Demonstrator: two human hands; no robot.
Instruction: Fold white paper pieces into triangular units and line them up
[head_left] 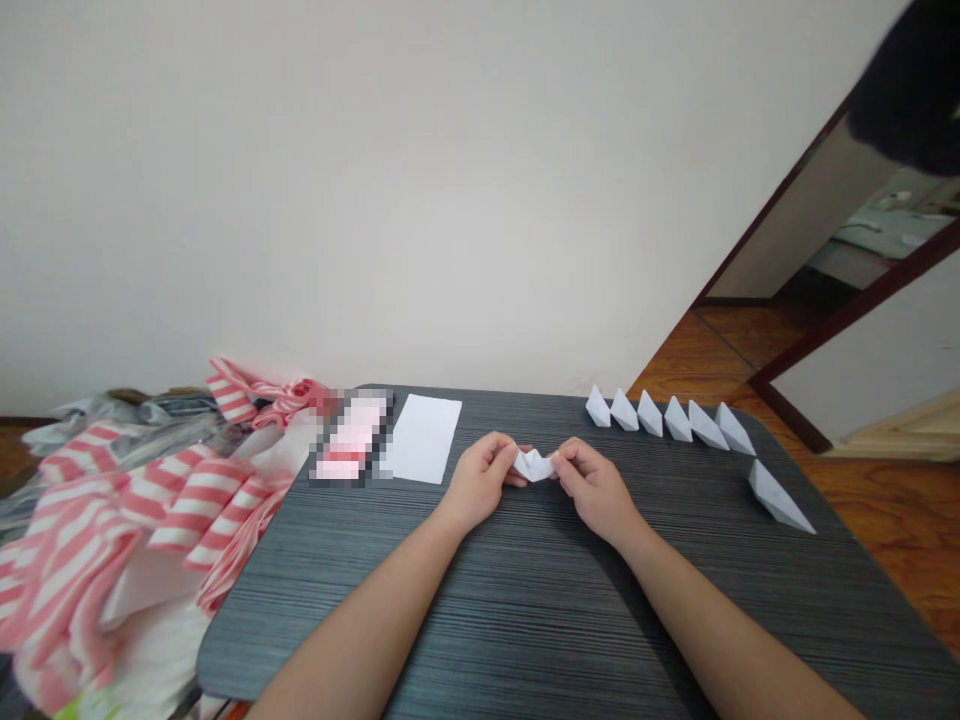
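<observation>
My left hand (484,480) and my right hand (592,485) meet over the middle of a dark striped table (525,610). Both pinch a small folded white paper piece (534,464), one hand at each end, just above the tabletop. The fingers of both hands are closed on the paper. A flat stack of white paper sheets (422,437) lies just left of my left hand.
Several finished white paper boats (664,416) stand in a row at the table's far right, with one more boat (778,497) nearer the right edge. A blurred pink object (351,437) lies beside the sheets. Red-and-white striped bags (150,520) pile up off the left edge.
</observation>
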